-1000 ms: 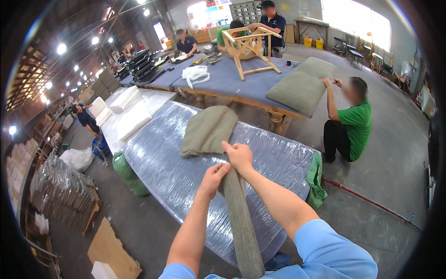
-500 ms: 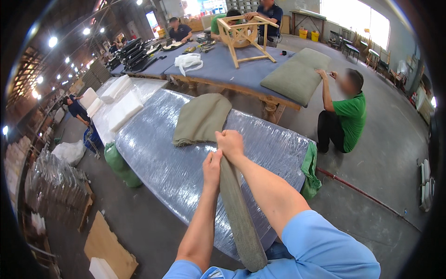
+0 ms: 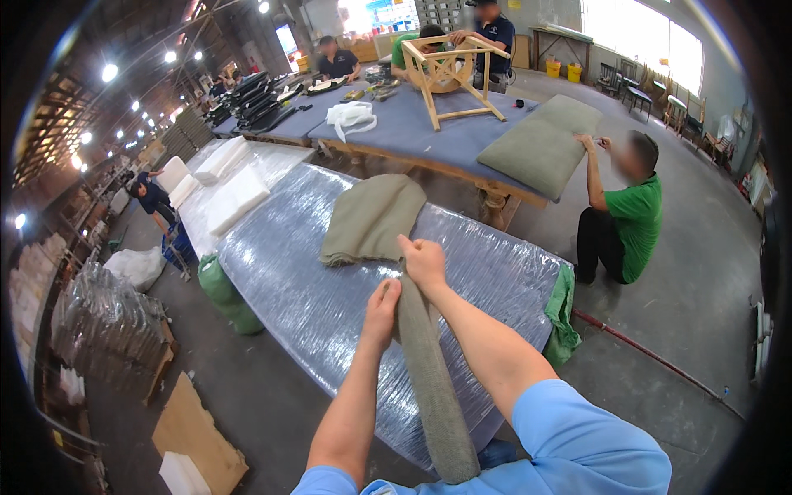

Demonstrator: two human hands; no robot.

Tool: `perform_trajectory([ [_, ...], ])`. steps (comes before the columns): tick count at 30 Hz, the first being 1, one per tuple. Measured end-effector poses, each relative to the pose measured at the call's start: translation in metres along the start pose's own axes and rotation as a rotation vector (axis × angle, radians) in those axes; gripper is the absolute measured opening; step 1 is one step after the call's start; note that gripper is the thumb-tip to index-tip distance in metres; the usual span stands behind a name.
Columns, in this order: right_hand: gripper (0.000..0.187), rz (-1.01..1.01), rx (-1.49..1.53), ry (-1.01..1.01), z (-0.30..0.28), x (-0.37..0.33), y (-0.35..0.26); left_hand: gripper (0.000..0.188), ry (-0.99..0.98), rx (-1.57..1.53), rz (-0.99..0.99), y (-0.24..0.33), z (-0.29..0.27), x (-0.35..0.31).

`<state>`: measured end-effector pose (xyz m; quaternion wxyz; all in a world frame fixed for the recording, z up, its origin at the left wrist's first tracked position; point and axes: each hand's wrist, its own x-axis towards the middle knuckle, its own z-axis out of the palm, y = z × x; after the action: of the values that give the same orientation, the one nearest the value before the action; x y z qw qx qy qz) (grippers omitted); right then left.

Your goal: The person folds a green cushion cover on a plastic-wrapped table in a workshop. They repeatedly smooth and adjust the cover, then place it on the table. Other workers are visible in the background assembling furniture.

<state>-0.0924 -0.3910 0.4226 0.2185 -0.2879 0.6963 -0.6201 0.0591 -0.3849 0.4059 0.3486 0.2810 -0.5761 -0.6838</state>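
Two hands, left hand (image 3: 382,312) and right hand (image 3: 424,264), fingers gripping the grey-green fabric piece (image 3: 435,396); keep it straight, evenly tensioned!

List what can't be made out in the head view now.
Head view throughout:
Gripped stretch of grey-green fabric: hidden by left hand and right hand.
Standing co-worker: top of head cut off by upper edge.
Crouching co-worker: anything held is too small to tell.

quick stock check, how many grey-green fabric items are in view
3: a long piece in the left hand and right hand, a folded piece on the wrapped table, and a cushion on the far table. Others may be hidden.
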Motion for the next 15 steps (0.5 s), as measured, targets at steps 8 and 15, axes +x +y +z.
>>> perform_trajectory([
  [8, 0.038, 0.12, 0.612, -0.276, -0.029, -0.022, 0.021, 0.027, 0.028, 0.327, 0.164, 0.01, -0.029, 0.021],
  [15, 0.03, 0.103, 0.636, -0.362, -0.038, -0.043, 0.024, 0.03, 0.156, 0.369, 0.272, 0.008, -0.002, 0.05],
])
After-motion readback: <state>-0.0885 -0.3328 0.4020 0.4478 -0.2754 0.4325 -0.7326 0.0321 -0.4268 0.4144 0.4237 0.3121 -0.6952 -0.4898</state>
